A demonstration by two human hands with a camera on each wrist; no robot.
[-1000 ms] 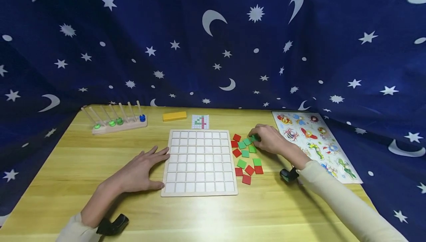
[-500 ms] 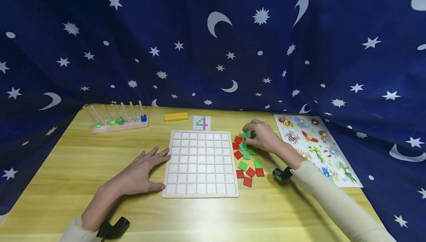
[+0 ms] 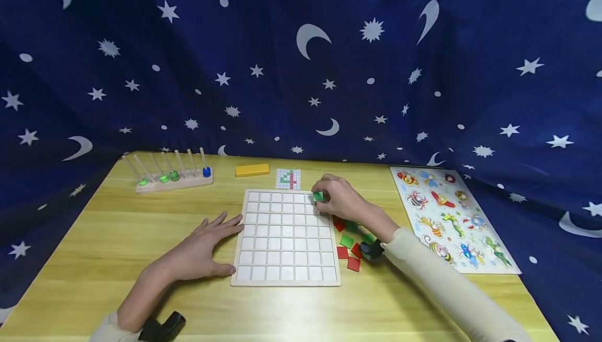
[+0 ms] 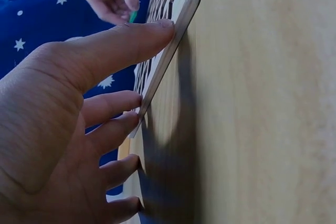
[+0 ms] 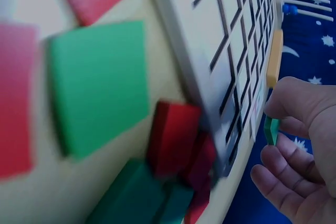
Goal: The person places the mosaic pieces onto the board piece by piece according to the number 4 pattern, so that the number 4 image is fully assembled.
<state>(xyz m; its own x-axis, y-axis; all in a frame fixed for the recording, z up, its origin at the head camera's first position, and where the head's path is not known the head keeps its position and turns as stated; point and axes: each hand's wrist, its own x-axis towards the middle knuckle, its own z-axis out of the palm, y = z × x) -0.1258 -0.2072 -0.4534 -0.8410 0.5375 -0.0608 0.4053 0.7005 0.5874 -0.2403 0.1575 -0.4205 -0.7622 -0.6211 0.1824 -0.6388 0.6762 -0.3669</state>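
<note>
A white gridded board (image 3: 287, 237) with a pale wooden frame lies in the middle of the table. My right hand (image 3: 342, 199) pinches a green square tile (image 3: 318, 196) between thumb and fingers, over the board's far right corner; the tile also shows as a thin green piece (image 5: 271, 130) in the right wrist view. My left hand (image 3: 199, 250) is spread at the board's left edge, its thumb (image 4: 152, 32) touching the frame. Loose green tiles (image 3: 346, 241) and red tiles (image 3: 354, 264) lie along the board's right side, some hidden under the right arm.
Behind the board lies a small pattern card (image 3: 288, 179) with a green and red figure. A yellow block (image 3: 252, 170) and a pegged stand with rings (image 3: 175, 181) are at the back left. An insect picture board (image 3: 451, 216) lies at the right.
My right hand has lifted a green tile from the pile and carried it left, over the board's far right corner. The left hand stays at the left edge.
</note>
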